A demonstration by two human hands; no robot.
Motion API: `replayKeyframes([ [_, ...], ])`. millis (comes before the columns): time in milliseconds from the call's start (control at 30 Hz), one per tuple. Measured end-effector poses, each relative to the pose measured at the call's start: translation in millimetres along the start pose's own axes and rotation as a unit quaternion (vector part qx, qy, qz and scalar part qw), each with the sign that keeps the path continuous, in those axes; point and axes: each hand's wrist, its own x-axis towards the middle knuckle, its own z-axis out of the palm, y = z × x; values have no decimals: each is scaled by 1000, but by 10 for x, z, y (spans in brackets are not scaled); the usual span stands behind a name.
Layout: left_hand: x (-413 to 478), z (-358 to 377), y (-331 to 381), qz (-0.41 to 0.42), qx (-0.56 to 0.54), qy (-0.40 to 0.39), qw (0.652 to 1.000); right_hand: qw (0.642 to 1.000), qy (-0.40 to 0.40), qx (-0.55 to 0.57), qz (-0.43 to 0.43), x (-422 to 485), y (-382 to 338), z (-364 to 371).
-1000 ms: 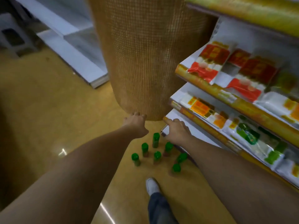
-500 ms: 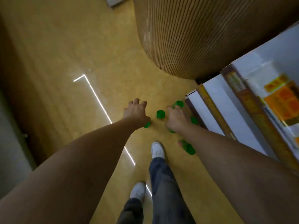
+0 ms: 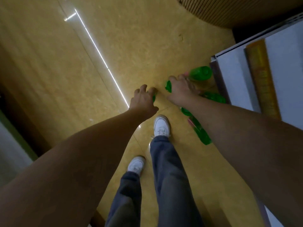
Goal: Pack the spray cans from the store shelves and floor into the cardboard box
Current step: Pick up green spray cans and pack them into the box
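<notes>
Both hands have dropped since a second ago. Left hand [image 3: 144, 99] and right hand [image 3: 181, 90] are now down among the spray cans [image 3: 202, 73] on the floor [image 3: 82, 63], beside the bottom shelf [image 3: 232, 76] corner. Fingers are curled over green caps; cannot tell if either grips yet. Pickup looks to be starting. Box not in sight.

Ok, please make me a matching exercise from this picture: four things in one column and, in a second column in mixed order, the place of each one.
Things:
1. left hand
2. right hand
3. front white shoe
4. ribbed column

Places:
a. top right corner of the picture
b. on the floor, just below both hands
c. among the green-capped spray cans, next to the white shelf base
d. at the near end of the light streak

Pairs: 1-d; 2-c; 3-b; 4-a.
</notes>
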Motion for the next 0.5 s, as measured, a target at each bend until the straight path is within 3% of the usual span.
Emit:
replayKeyframes([
  [200,472,463,-76,-7,-10,-4,1000,1000,6,7,-6,511,62,497],
  [333,553,699,-168,-11,-2,8,1000,998,59,26,-5,587,121,737],
  [500,577,594,-229,-6,-33,29,999,996,76,56,-7,513,126,726],
])
